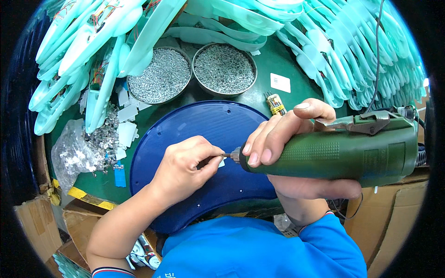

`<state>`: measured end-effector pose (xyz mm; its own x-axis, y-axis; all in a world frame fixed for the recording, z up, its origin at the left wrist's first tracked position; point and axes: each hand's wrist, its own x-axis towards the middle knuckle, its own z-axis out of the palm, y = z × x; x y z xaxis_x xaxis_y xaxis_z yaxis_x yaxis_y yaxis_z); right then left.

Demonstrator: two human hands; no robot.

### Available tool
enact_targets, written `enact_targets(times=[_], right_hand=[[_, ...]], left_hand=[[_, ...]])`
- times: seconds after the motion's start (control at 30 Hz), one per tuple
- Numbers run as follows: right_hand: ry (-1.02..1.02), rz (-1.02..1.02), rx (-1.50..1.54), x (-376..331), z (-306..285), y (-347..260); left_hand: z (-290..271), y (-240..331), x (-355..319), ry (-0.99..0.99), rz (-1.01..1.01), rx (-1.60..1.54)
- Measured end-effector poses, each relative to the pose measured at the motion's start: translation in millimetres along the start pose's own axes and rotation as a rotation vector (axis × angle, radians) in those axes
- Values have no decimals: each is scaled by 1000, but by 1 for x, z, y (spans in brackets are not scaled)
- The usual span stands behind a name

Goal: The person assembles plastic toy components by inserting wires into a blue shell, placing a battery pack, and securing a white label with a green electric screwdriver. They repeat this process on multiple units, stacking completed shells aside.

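We see a dark green electric screwdriver (pixel 343 155), thick and round, with a ribbed grip. It lies almost horizontal at 3 o'clock from the centre, and its metal tip points toward 9 o'clock. A metal lever sits on its top, and a black cable rises from its back end. Under the tip lies a blue plastic panel (pixel 194 127), flat, rounded, with small holes near its edge.

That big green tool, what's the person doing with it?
The right hand holds a green electric screwdriver sideways, with its tip over a blue plastic panel. The left hand pinches something small right at the tip, too tiny to make out. Behind the panel stand two round bowls of small silver screws, and pale green plastic parts are heaped all around.
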<state>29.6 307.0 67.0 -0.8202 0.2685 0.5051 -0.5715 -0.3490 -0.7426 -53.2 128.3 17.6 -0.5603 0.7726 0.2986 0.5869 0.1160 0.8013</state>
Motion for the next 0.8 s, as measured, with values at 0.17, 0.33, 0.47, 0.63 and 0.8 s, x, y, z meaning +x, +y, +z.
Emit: enact_targets(times=[0.17,0.33,0.47,0.63,0.8], right_hand=[[-12,64,-22,-2,1,1],[-38,170,-88,-2,2,2],[-97,330,-229,1,-4,-1],[-26,243,-285,3,-12,-4],[36,-70,-141,6,-41,-13]], left_hand=[[-5,0,1,9,168,58],[-5,-15,5,-85,337,299],[0,-20,3,-99,367,372],[7,-19,15,-92,380,367],[29,-11,52,-56,516,343]])
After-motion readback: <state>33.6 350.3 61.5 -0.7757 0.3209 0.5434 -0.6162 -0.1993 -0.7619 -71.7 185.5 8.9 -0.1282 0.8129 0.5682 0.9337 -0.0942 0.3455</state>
